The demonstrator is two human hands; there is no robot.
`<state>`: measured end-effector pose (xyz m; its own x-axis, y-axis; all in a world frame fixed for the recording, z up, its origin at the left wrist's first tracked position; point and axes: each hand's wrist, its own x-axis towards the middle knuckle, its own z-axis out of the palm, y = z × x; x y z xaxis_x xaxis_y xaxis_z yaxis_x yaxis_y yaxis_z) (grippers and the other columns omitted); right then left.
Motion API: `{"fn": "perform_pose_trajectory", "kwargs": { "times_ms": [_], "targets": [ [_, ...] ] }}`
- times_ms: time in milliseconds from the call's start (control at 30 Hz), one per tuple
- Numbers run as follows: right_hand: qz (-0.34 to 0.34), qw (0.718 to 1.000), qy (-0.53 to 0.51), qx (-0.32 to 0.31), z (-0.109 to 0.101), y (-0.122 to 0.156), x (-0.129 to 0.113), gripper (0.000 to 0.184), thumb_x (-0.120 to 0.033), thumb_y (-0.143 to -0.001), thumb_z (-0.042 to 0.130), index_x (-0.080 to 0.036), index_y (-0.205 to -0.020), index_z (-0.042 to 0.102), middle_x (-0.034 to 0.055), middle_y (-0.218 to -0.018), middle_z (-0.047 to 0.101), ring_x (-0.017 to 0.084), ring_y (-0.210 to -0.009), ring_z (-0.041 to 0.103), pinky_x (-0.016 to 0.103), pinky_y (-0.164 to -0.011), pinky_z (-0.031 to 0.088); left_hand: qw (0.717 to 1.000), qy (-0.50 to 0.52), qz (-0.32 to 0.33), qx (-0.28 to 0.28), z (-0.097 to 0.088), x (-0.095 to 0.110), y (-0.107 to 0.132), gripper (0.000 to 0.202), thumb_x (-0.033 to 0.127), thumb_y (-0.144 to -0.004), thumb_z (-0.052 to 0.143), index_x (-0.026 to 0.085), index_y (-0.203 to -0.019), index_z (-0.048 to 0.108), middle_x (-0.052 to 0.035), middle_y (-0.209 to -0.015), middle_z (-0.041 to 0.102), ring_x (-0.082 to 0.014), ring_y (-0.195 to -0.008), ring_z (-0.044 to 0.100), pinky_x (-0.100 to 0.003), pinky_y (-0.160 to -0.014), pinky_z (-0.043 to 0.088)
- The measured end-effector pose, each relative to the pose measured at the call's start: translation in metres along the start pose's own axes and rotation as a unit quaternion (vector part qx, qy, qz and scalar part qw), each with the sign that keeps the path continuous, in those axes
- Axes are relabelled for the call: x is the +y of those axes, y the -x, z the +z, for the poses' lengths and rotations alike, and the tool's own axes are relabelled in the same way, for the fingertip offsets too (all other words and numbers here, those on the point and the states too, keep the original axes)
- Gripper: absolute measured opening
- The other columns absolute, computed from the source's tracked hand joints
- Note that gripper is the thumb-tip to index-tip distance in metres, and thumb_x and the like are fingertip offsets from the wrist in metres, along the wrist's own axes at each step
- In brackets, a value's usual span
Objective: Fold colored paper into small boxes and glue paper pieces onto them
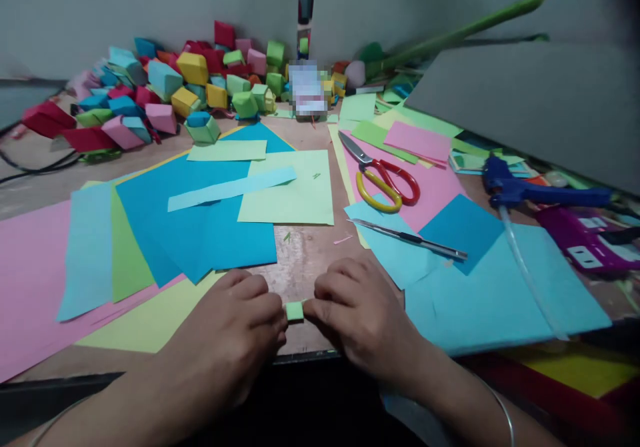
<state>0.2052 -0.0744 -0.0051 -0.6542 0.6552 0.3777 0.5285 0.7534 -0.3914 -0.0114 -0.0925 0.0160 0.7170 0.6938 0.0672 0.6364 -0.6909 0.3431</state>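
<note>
Between my two hands, near the table's front edge, is a small light-green folded paper piece (295, 311). My left hand (243, 323) is closed with its fingertips at the piece's left side. From the other side, my right hand (353, 300) pinches the right end with thumb and finger. Part of the paper is hidden behind the fingers. Just beyond the hands lie a pale green sheet (305, 197), a light-blue strip (233, 188) and dark blue sheets (200, 227).
Scissors (383, 177) and a craft knife (407, 237) rest on coloured paper at the right, beside a blue glue gun (545, 190) with its glue stick. Many folded paper boxes (165, 80) are heaped at the back left. A pixelated phone-like object (308, 88) stands at the back.
</note>
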Motion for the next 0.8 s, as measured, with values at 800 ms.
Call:
{"fn": "perform_pose_trajectory", "kwargs": {
  "times_ms": [800],
  "targets": [
    [0.043,0.998,-0.049,-0.014,-0.005,-0.012,-0.023,0.019,-0.009,-0.081,0.056,-0.016,-0.095,0.066,0.0056,-0.091,0.061,0.015,-0.084,0.054,0.026,-0.073,0.045,0.955,0.174,-0.155,0.181,0.003,0.004,0.012,0.027,0.03,-0.084,0.057,0.024,-0.109,0.064,-0.0042,-0.087,0.073,-0.0198,-0.072,0.067,-0.03,-0.064,0.054]
  ]
}}
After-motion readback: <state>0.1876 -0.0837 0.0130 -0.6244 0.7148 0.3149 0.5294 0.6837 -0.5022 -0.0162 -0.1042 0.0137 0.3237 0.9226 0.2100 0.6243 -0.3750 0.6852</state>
